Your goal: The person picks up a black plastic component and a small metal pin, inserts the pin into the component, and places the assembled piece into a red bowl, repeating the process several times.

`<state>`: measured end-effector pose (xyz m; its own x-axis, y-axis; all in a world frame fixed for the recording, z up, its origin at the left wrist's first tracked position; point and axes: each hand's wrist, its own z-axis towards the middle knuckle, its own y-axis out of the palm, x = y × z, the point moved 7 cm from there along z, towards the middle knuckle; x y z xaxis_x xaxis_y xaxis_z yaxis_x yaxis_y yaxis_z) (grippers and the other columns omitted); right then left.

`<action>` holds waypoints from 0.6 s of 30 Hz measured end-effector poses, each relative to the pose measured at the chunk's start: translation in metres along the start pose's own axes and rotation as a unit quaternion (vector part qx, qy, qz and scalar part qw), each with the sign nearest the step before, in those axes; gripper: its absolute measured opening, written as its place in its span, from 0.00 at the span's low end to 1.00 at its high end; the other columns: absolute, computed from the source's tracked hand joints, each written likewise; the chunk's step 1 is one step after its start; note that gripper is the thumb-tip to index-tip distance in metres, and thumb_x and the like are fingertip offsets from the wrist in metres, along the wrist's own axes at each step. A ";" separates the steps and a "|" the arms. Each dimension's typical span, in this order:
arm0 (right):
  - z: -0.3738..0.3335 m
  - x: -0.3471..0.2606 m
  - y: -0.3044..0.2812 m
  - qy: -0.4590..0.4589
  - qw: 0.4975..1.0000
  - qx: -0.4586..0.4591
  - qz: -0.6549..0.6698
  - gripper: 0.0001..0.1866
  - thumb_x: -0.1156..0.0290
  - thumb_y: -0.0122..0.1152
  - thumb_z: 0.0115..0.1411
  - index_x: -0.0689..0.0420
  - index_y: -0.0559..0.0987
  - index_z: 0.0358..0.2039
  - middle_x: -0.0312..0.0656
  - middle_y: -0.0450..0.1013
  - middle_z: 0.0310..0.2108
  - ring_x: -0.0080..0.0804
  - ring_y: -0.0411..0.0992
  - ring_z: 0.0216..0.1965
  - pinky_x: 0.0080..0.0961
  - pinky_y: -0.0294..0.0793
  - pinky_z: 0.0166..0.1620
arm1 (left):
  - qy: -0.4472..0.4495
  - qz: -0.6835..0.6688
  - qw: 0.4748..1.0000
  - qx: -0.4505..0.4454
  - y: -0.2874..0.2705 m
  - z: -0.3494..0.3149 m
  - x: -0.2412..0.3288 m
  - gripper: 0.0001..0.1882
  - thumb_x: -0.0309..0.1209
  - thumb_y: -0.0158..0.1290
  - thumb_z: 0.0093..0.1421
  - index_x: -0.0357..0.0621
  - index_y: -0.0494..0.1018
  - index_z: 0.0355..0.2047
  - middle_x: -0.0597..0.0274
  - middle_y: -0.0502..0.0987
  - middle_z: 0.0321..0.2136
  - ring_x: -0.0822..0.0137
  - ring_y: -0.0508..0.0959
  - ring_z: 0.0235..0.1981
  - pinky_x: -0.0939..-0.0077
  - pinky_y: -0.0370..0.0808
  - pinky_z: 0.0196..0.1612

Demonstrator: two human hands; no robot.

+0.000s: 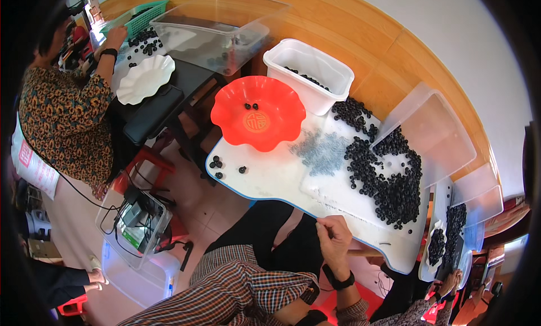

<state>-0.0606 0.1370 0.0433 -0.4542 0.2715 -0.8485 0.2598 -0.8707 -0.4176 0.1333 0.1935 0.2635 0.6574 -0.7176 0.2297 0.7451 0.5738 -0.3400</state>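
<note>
My right hand is at the near edge of the white table, its fingers curled in and the thumb pressed against them. Whatever it may hold is too small or hidden to make out. My left forearm in a checked sleeve runs along the lower edge; the hand itself is out of the picture. Beyond my right hand lies a large spread of small round black parts. Left of them is a scatter of tiny blue-grey bits. A red wavy-rimmed bowl contains two black parts.
A white tub with black parts stands behind the bowl. A clear plastic bin tips toward the spread. A few loose parts lie front left. Co-workers sit left and right, one's hand showing. A cable-filled bin stands lower left.
</note>
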 end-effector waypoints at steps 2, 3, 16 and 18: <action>-0.001 -0.007 0.003 -0.015 0.999 -0.027 -0.022 0.07 0.84 0.64 0.53 0.60 0.81 0.33 0.39 0.72 0.30 0.21 0.69 0.25 0.16 0.67 0.26 | 0.050 0.024 0.998 0.002 -0.009 0.004 0.010 0.22 0.43 0.51 0.61 0.43 0.73 0.50 0.57 0.73 0.37 0.55 0.72 0.37 0.49 0.68 0.36; -0.002 -0.008 0.003 -0.015 0.999 -0.027 -0.023 0.07 0.84 0.64 0.53 0.60 0.81 0.33 0.39 0.72 0.30 0.21 0.69 0.25 0.16 0.67 0.26 | 0.075 0.036 0.997 0.003 -0.015 0.006 0.016 0.22 0.43 0.51 0.61 0.44 0.72 0.50 0.58 0.73 0.37 0.55 0.72 0.37 0.47 0.67 0.36; -0.058 -0.027 0.012 -0.032 0.988 -0.150 -0.016 0.09 0.82 0.64 0.54 0.59 0.81 0.36 0.41 0.73 0.32 0.26 0.72 0.26 0.19 0.71 0.27 | 0.034 -0.066 0.986 0.149 -0.044 -0.004 0.004 0.13 0.35 0.55 0.58 0.39 0.67 0.35 0.52 0.67 0.28 0.52 0.68 0.28 0.50 0.63 0.30; -0.071 -0.031 0.014 0.000 0.978 -0.206 0.026 0.12 0.81 0.65 0.53 0.59 0.80 0.39 0.42 0.72 0.33 0.28 0.73 0.29 0.20 0.73 0.29 | 0.025 -0.088 0.981 0.168 -0.048 -0.006 0.000 0.13 0.33 0.56 0.58 0.38 0.66 0.32 0.51 0.65 0.26 0.51 0.68 0.27 0.51 0.62 0.29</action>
<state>0.0175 0.1453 0.0406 -0.4319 0.2304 -0.8720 0.6037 -0.6444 -0.4693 0.0966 0.1636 0.2746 0.5144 -0.8314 0.2102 0.8475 0.5302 0.0232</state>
